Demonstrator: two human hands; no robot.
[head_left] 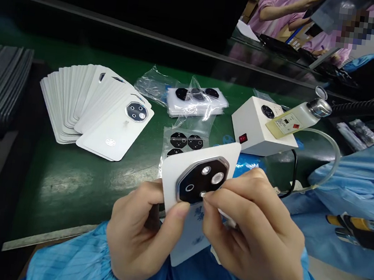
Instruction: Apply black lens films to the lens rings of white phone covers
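Observation:
A white phone back cover (pixel 183 248) is held tilted in front of me, its camera end up. My left hand (pixel 144 232) grips its left edge, the thumb pressing just below the black camera plate (pixel 196 175). My right hand (pixel 254 230) is closed in a pinch at the plate's lower lens hole. A tiny pale bit shows at those fingertips, too small to name. Behind the cover, partly hidden by it, lies a clear sheet of black camera-plate stickers (pixel 178 140). Fanned out to the left on the green bench are many similar phone back covers (pixel 114 122).
Bagged black lens plates (pixel 196 102) lie at the back. A white box with a red switch (pixel 257 126) stands right of them, a pump bottle (pixel 299 117) leaning over it. Dark panels (pixel 1 85) are racked at far left. A hose (pixel 334 158) curves at right. People in pink work beyond.

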